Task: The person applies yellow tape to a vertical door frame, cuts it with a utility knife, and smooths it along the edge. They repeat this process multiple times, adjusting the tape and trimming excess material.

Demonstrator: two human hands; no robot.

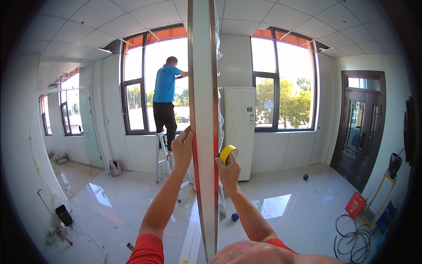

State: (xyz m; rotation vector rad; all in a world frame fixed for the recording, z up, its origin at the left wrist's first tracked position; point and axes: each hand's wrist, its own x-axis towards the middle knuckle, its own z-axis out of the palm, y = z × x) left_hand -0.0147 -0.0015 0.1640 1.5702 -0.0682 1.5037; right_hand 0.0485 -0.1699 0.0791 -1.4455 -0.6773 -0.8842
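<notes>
A tall white panel stands edge-on right in front of me, with metal trim down both sides. A red strip runs along the lower part of its left trim, and another red strip along the right. My left hand is raised to the left edge of the panel, its fingers pressed together against the trim; what they pinch is hidden. At the right edge, slightly lower, my right hand grips a yellow tape roll close to the panel.
Beyond the panel, a person in a blue shirt stands on a stepladder by the left window. A tall white cabinet stands behind right. Coiled black hose and a red box lie on the right floor. Clear plastic film hangs along the panel's right side.
</notes>
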